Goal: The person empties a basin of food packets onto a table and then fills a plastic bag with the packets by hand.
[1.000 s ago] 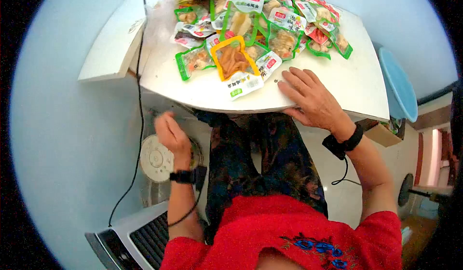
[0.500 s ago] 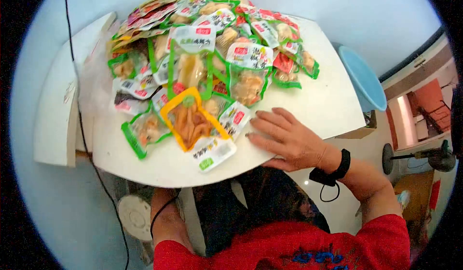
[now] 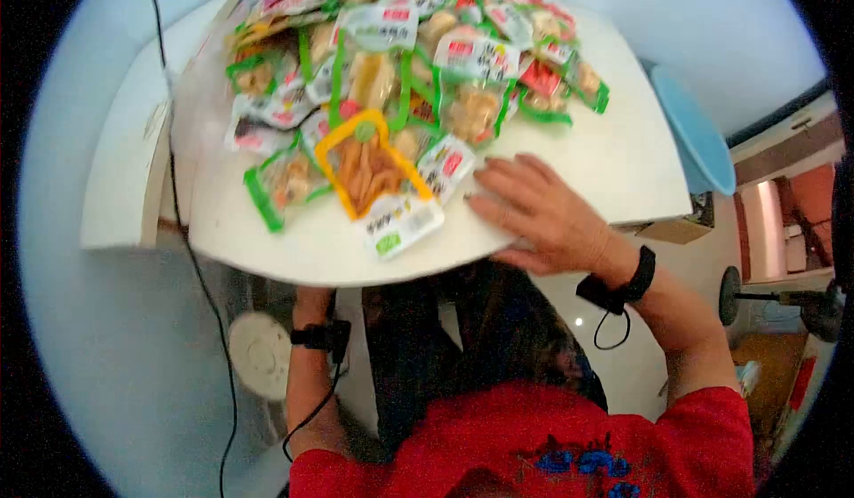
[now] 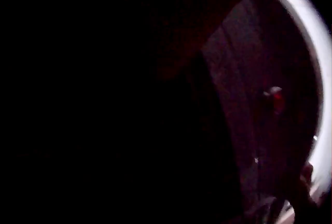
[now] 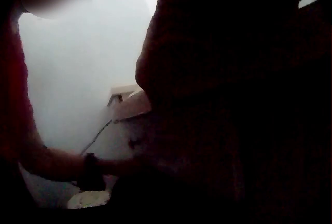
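Observation:
My right hand [image 3: 547, 213] rests on the white table [image 3: 285, 258] near its front edge, fingers extended and a little spread, with nothing held. Its fingertips lie just right of a yellow-edged food pouch [image 3: 369, 173] with brown pieces inside. Behind that pouch is a big heap of sealed snack pouches [image 3: 374, 80], mostly green-edged. My left forearm [image 3: 311, 391], with a black strap at the wrist, reaches beneath the table's front edge. The tabletop hides the fingers of that hand, and the left wrist view is almost wholly dark there.
A light blue basin [image 3: 694, 133] stands by the right side of the table. Below the table at the left is a round pale stool top [image 3: 260, 354]. One black cable [image 3: 200, 285] hangs down the left side. An open cardboard box [image 3: 680, 227] sits at the right.
My left hand has gone from beside the stool to under the table edge. The head view has shifted, bringing the heap leftward. The right hand stays on the tabletop.

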